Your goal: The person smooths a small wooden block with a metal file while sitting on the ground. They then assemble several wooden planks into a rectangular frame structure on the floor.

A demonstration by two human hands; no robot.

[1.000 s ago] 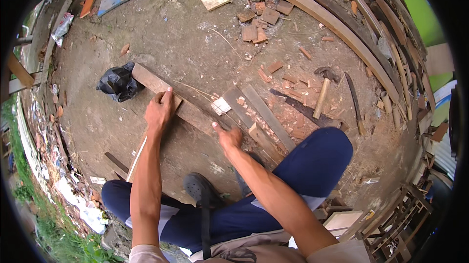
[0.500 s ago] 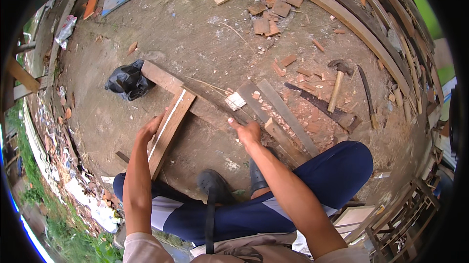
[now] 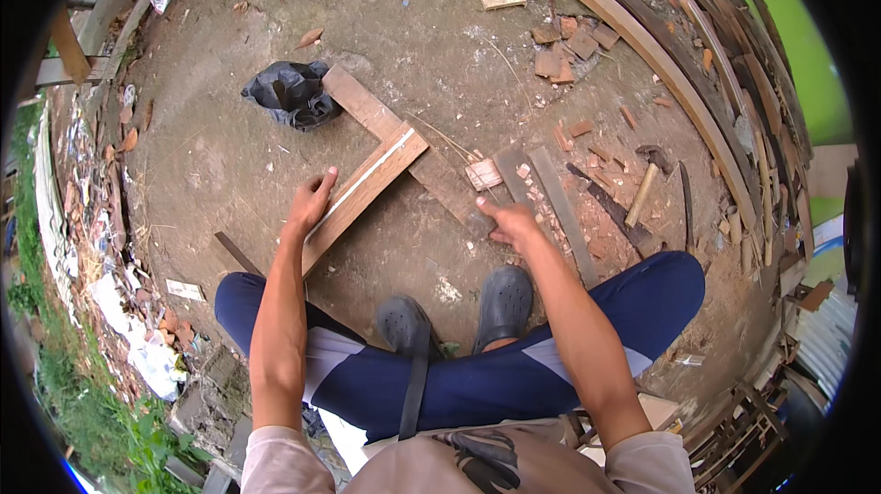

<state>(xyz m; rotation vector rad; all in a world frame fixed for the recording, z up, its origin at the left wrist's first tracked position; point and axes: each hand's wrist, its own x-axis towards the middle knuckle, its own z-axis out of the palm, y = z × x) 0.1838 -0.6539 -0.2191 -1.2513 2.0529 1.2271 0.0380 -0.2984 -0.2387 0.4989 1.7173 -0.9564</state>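
Note:
A brown wooden bar (image 3: pixel 372 184) with a white strip along its top edge lies across a flatter plank (image 3: pixel 440 177), meeting it at about a right angle. My left hand (image 3: pixel 310 208) grips the bar's left side near its lower end, thumb side up; some fingers are hidden. At the plank's near right end, my right hand (image 3: pixel 517 224) holds on with the thumb on top and the other fingers curled under. The plank's far end touches a crumpled black plastic bag (image 3: pixel 289 92).
Narrow boards (image 3: pixel 562 210) and wood chips lie right of my right hand. Farther right are a dark saw blade (image 3: pixel 610 205), a hammer (image 3: pixel 642 193) and a curved blade (image 3: pixel 686 205). Long beams (image 3: pixel 679 63) line the right side. My shoes (image 3: pixel 505 306) stand near the plank.
The whole view has shifted, so the bag, planks and hands appear higher and farther right. Both hands stay at the same two pieces of wood; the left thumb side now points up more.

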